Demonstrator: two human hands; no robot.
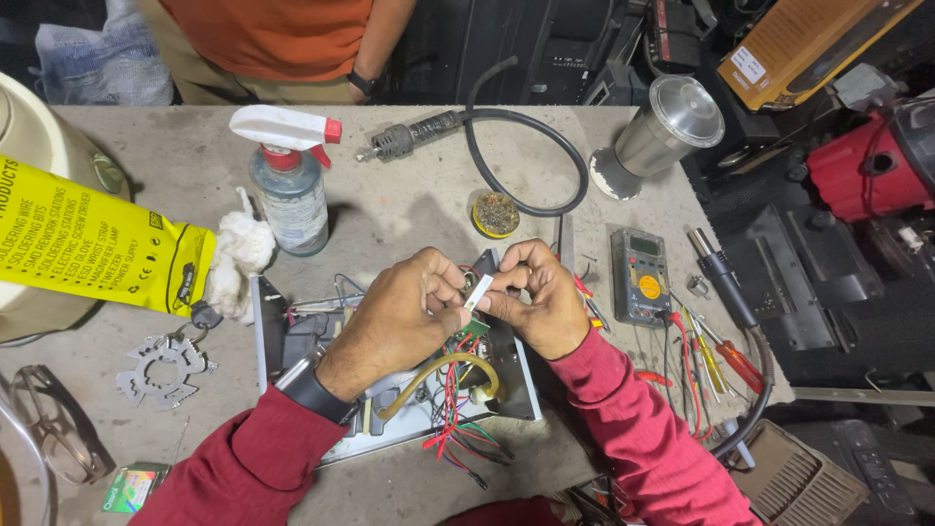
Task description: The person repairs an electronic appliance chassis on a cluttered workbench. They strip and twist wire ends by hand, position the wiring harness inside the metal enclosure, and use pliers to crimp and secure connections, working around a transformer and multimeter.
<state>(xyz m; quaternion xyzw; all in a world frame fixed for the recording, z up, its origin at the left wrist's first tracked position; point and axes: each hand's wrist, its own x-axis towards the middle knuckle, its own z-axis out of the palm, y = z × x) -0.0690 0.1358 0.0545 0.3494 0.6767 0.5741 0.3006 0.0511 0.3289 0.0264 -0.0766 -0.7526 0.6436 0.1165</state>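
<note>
Pinching a small flat white strip [478, 292] between both hands, left hand [394, 317] and right hand [536, 297] clenched on its ends, strip slanting lower-left to upper-right, above an open metal chassis [516, 375] with tangled red-green wires [453, 409], rough grey tabletop [390, 195], grey-yellow multimeter [640, 277] just right.

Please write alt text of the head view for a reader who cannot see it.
Two hands, the left hand and the right hand, pinch a small white strip above an opened device with red wires. A spray bottle and multimeter lie nearby.
</note>
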